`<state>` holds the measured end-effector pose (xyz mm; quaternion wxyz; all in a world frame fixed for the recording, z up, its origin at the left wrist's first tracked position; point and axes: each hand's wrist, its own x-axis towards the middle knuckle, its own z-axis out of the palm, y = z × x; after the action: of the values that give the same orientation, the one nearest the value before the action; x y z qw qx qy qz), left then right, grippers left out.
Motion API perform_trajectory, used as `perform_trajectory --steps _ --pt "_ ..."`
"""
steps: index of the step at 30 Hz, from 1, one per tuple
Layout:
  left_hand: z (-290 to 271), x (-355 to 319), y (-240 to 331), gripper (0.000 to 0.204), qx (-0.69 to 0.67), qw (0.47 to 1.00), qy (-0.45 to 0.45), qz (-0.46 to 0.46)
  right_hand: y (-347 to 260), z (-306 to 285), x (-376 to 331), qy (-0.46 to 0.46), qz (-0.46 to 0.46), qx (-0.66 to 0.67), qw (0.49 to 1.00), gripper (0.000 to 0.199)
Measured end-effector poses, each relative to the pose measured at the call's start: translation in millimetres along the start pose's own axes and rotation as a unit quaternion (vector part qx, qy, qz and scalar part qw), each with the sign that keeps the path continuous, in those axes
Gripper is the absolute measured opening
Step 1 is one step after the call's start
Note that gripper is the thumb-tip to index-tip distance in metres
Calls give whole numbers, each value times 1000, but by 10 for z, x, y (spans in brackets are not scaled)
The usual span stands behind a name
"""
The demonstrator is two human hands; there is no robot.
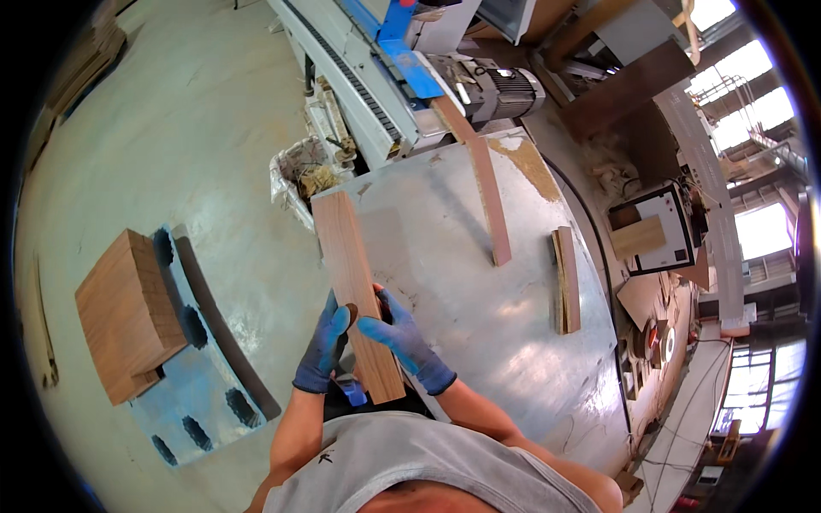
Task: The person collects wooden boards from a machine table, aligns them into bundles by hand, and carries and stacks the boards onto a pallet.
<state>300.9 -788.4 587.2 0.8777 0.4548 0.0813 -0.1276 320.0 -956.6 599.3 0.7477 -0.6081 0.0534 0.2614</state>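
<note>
Both my hands, in blue-grey work gloves, grip a stack of long brown wooden boards [348, 256] in front of my body. My left hand [323, 340] closes on its left edge, and my right hand [400, 339] wraps round its right edge with the thumb on top. The stack's far end lies over the corner of a metal table [445, 316]. Beyond it, a single narrow wooden strip [488, 197] sticks out of a blue and white machine [376, 85] over the table. A few short wooden strips [566, 280] lie at the table's right side.
To my left, a block of stacked boards [128, 316] sits on a blue pallet [201, 389] with dark holes. A bag of wood shavings [299, 175] stands by the machine. An electric motor [505, 92] is mounted at the machine's end. A dark cable [590, 222] runs along the table's far edge.
</note>
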Motion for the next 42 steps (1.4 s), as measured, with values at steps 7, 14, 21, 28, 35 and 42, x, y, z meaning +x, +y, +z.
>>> perform_trajectory --steps 7,14,21,28,35,42 --pt "311 203 211 80 -80 996 -38 -27 -403 -488 -11 -42 2 -89 995 80" --pt "272 326 -232 76 -199 975 36 -90 37 -3027 529 465 -198 -581 638 85" --pt "-4 277 -425 75 -151 977 127 -76 404 -3415 592 436 -228 -561 666 71" --pt "-11 276 -452 77 -191 973 104 -73 441 -3381 465 460 -264 -522 668 68" --pt "135 298 -445 71 -220 969 75 -82 449 -3449 391 477 -282 -527 644 74" --pt "116 119 -405 59 -229 956 144 -116 448 -2958 29 490 -336 -470 653 55"
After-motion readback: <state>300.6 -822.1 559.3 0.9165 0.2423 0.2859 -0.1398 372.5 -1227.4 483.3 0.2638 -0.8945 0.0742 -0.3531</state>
